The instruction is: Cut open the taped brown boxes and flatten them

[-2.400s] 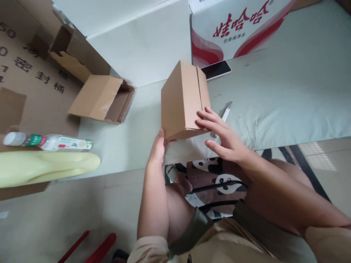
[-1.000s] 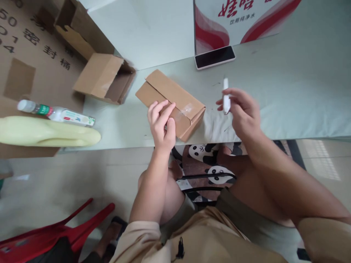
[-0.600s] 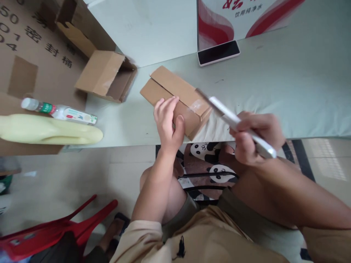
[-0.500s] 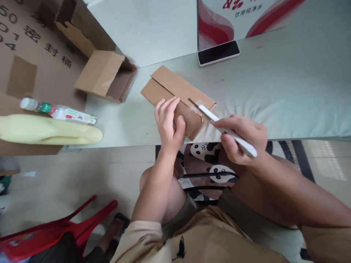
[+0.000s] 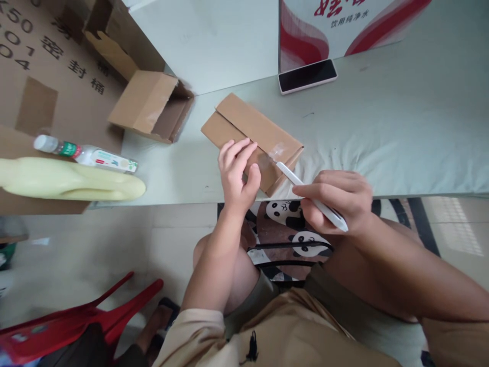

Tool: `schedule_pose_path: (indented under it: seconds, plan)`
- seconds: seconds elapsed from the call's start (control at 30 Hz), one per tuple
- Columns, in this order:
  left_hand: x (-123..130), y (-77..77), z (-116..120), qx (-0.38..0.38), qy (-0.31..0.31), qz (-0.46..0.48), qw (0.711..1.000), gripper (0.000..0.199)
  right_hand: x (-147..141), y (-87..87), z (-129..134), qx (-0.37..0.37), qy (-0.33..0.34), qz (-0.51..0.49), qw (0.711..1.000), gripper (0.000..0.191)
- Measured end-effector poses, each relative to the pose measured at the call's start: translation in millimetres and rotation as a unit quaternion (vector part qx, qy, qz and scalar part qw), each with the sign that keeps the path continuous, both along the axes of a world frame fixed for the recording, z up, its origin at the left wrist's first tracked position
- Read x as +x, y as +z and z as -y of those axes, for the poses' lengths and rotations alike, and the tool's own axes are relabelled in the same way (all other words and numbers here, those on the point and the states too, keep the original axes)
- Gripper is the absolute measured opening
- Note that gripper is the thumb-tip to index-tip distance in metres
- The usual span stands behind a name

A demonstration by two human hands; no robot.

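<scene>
A small brown cardboard box lies slantwise on the cloth-covered table, its flaps meeting along a seam. Clear tape sticks across the seam near its right end. My left hand rests on top of the box, fingers stretched over the near flap and thumb apart. My right hand is closed around a white utility knife. The knife's front end meets the seam beside the tape; how deep the blade goes cannot be made out.
Left of the box stands an open cardboard box. A water bottle and a pale yellow-green object lie at the left. Behind are a phone and a white-and-red carton. A red chair is on the floor.
My right hand has tipped the utility knife and brought its blade end down to the seam; the blade showed above the tape before. My left hand stays on the box.
</scene>
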State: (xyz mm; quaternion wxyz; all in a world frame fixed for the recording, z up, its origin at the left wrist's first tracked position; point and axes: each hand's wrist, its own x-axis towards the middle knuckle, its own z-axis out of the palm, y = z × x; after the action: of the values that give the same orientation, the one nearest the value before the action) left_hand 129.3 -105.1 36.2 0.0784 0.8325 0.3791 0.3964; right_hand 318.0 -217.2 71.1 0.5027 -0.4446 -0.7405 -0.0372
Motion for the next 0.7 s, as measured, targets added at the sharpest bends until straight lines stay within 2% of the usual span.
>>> schedule_pose_path:
  seconds: [0.13, 0.27, 0.47, 0.7]
  plan:
    - [-1.7, -0.7, -1.9, -0.011, 0.002, -0.008, 1.0, 0.055, -0.5, 0.5, -0.7, -0.057, -0.014, 0.004, 0.998, 0.018]
    - [-2.3, -1.2, -3.5, -0.016, 0.001, -0.002, 1.0, 0.059, 5.8, 1.4, -3.5, -0.12, 0.008, -0.049, 0.992, 0.017]
    - [1.4, -0.1, -0.4, -0.019, -0.025, 0.009, 0.999, 0.061, 10.3, 6.8, 1.7, -0.023, 0.003, -0.048, 0.999, 0.019]
    - [4.5, -0.1, 1.9, -0.007, -0.042, 0.012, 0.999, 0.052, 4.1, 0.8, 8.9, 0.064, -0.024, -0.058, 0.996, 0.021]
